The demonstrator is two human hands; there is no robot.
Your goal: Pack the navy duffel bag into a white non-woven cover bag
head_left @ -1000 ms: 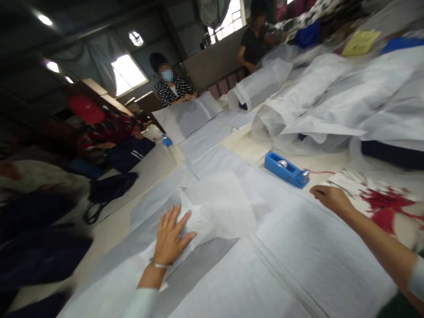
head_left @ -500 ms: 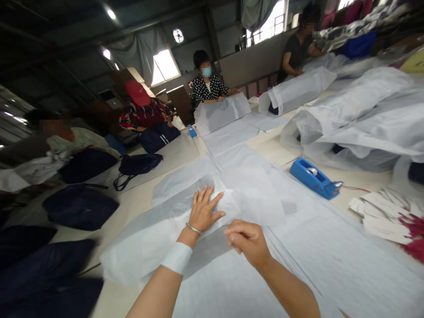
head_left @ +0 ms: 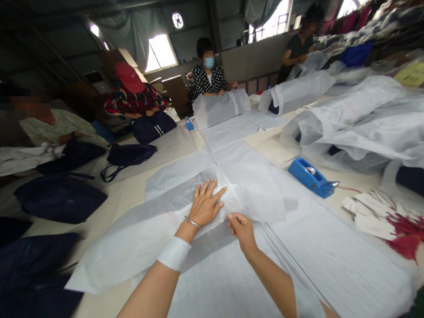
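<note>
A translucent white plastic bag lies lengthwise across a stack of white sheets, with something dim and greyish inside it. My left hand rests flat on the bag's near-right part, fingers spread, holding nothing. Just right of it, my right hand has its fingers curled together at the edge of the bag. Whatever is between those fingertips is too small to tell. A blue tape dispenser stands on the table to the right of both hands.
Dark blue bags lie along the left. Filled plastic bags are piled at the right, near white tags with red strings. Several people sit or stand across the table, one in a red cap.
The view has shifted slightly. My left hand remains spread on the bag, while my right hand's fingers have drawn into a pinch at the bag's edge. The bag's near-left end lies more outstretched.
</note>
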